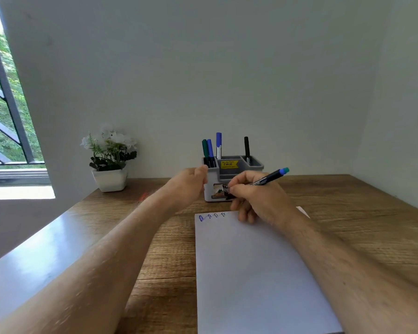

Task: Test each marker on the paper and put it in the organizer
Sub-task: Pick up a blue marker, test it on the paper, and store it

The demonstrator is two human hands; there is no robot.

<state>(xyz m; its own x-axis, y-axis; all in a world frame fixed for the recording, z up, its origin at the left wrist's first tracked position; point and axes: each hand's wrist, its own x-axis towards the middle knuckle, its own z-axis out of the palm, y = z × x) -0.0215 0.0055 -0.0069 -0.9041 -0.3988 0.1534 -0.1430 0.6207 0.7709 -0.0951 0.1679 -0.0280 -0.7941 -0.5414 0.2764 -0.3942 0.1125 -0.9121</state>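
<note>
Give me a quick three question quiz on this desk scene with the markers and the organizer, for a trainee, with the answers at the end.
1. True or false: the right hand holds a marker above the top edge of the paper.
2. How many markers stand in the organizer? A) two B) four C) six
3. Fill in: the left hand is at the organizer's ____ side.

Key
1. True.
2. B: green marker, blue marker, taller blue marker, black marker.
3. Left, touching its corner.
</note>
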